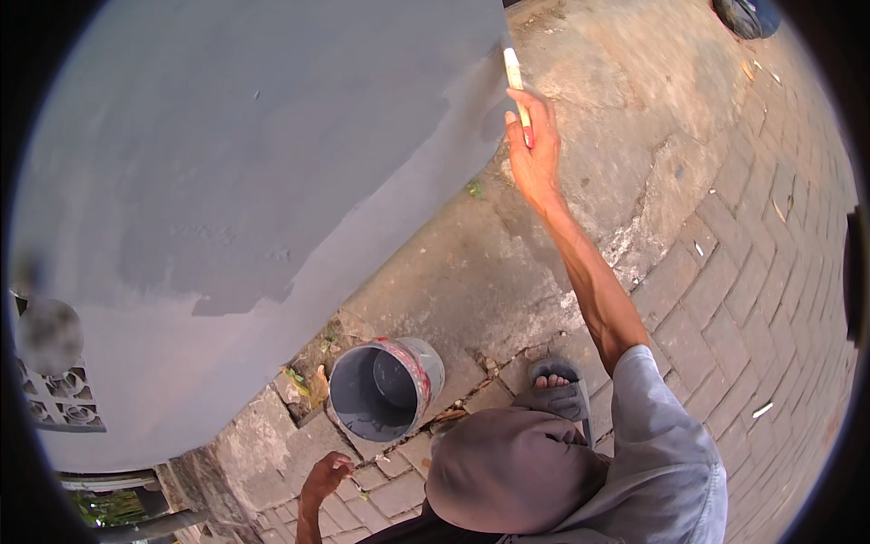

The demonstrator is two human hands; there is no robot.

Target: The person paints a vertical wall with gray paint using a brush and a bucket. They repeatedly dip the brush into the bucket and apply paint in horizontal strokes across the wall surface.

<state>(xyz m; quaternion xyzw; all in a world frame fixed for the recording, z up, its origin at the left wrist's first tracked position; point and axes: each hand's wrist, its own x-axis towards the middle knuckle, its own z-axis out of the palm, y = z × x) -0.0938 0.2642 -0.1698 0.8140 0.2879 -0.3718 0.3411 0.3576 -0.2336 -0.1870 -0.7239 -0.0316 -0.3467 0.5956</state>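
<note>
My right hand (535,146) is shut on the pale handle of a paintbrush (518,95), held out at the far edge of a wall (272,170). The brush's far end reaches the wall's edge; its bristles are hard to make out. Darker grey paint covers much of the wall, with a lighter grey band along its bottom. My left hand (327,472) hangs low near a paint bucket (427,381), fingers loosely curled, apparently holding nothing. The bucket stands by the wall's foot, its inside coated in grey paint, with red smears on its rim.
Stained concrete (476,272) runs along the wall's foot, with herringbone paving (727,285) to the right. A sandaled foot (561,391) is right of the bucket. Dry leaves (317,387) lie beside it. Decorative vent blocks (61,401) are at lower left. A dark bundle (744,17) lies at top right.
</note>
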